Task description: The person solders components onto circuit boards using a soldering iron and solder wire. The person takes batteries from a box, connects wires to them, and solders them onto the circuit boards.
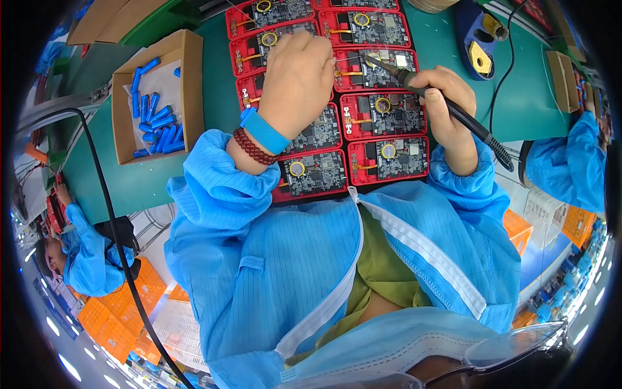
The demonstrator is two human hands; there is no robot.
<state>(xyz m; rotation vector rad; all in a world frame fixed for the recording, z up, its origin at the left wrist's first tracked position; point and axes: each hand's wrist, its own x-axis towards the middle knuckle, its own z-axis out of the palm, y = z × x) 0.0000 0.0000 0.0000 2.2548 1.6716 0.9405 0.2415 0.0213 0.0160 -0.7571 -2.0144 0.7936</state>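
My right hand [448, 107] grips a soldering iron [402, 76] by its black handle. The iron's tip points left and down onto a circuit board [378, 79] in a red housing, beside its round yellow-rimmed part. Closed over the left column of housings, my left hand [299, 74] pinches a thin solder wire [346, 59], which reaches right toward the iron's tip. Its fingertips are partly hidden. A blue band [267, 133] and a beaded bracelet are on that wrist. Several red housings [346, 170] with boards lie in two columns beneath my hands.
Left on the green table [217, 78] stands a cardboard box [191, 97] of blue cylindrical cells [162, 121]. A blue iron stand [468, 29] with a yellow sponge [480, 58] sits at far right. A black cable [107, 188] crosses the left side. Co-workers in blue sit on both sides.
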